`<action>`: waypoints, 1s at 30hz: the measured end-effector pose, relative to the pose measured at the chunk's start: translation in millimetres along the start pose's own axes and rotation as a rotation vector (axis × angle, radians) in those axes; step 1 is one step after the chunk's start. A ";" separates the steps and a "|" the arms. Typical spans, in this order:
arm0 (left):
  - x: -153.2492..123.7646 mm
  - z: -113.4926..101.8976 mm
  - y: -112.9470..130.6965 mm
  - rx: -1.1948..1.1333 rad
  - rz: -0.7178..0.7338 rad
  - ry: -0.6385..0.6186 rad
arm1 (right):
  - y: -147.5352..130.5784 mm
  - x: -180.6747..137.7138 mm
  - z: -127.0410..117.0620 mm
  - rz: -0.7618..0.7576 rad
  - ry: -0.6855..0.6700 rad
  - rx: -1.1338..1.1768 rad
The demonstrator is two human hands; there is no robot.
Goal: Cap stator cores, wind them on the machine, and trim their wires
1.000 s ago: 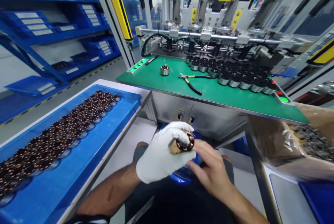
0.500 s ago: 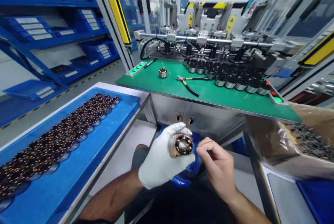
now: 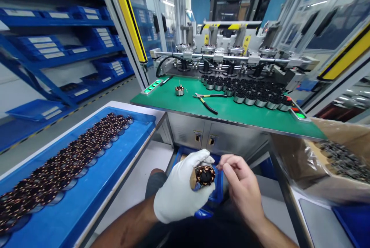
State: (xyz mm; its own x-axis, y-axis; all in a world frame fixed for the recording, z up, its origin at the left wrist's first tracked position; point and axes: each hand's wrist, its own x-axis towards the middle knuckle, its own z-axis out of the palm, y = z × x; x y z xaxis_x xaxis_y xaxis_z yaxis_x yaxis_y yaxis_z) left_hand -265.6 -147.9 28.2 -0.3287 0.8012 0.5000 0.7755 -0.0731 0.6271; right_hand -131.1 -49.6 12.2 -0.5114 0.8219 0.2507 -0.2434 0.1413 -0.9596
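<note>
My left hand [image 3: 185,188], in a white glove, is closed around a wound motor stator [image 3: 205,176]. The copper windings face up toward me, and the gloved fingers hide part of the rim. Just to the right of the stator, my bare right hand [image 3: 241,188] is closed in a pinch, thumb against forefinger. Whatever lies between those fingertips is too small to make out. Both hands are held above my lap, in front of the bench.
A green bench [image 3: 162,99] carries another stator [image 3: 179,90], wire cutters [image 3: 206,101] and rows of black-topped cores [image 3: 248,91]. Behind is a winding machine [image 3: 225,57]. A blue tray [image 3: 115,155] of stators lies left; a cardboard box [image 3: 318,167] of dark parts stands right.
The stator has tilted in my left hand, so its centre now looks dark instead of bright. My right hand stays pinched beside it. The camera view has tipped upward.
</note>
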 end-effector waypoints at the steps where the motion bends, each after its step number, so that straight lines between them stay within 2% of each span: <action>1: -0.1 -0.9 -0.2 -0.028 -0.014 -0.029 | -5.2 2.7 -4.2 -0.087 -0.056 -0.090; 4: 2.6 -4.1 2.9 -0.119 -0.032 -0.131 | -26.4 12.5 -13.3 -0.285 -0.303 -0.346; 6: 5.1 -5.3 7.2 -0.189 -0.030 -0.216 | -36.0 16.0 -13.0 -0.267 -0.415 -0.385; 7: 5.7 -5.4 9.4 -0.217 -0.028 -0.248 | -37.3 16.0 -11.0 -0.226 -0.402 -0.356; 9: 5.0 -4.9 12.3 -0.240 -0.030 -0.243 | -32.7 12.6 -5.4 -0.152 -0.241 -0.244; 11: 2.6 -4.1 12.8 -0.222 -0.041 -0.147 | -22.4 6.0 -0.6 -0.139 -0.012 -0.116; 13: 0.3 -4.2 11.0 -0.195 -0.037 -0.058 | -12.2 -1.3 1.6 -0.176 0.118 0.010; 15: -0.6 -5.2 8.1 -0.183 -0.011 -0.016 | -6.2 -7.4 1.5 -0.197 0.098 0.103; 17: -0.2 -6.5 4.9 -0.189 0.007 0.014 | -4.5 -11.7 0.7 -0.178 0.015 0.117; 22: 1.0 -7.1 2.2 -0.260 -0.022 0.035 | -6.0 -14.9 0.2 -0.117 -0.141 -0.030; 27: 4.1 -10.1 8.9 -0.295 -0.041 0.010 | -6.9 -10.2 -3.8 -0.205 -0.097 -0.127; 30: 4.4 -12.4 9.7 -0.286 -0.046 0.029 | -8.9 -9.0 -5.4 -0.187 -0.091 -0.067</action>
State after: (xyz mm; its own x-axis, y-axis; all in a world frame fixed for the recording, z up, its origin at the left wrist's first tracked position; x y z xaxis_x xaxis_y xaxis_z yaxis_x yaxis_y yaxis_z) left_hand -266.2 -152.4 43.9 -0.3788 0.7905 0.4813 0.5771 -0.2048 0.7906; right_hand -119.9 -55.2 17.8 -0.5356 0.7252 0.4327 -0.2873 0.3253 -0.9009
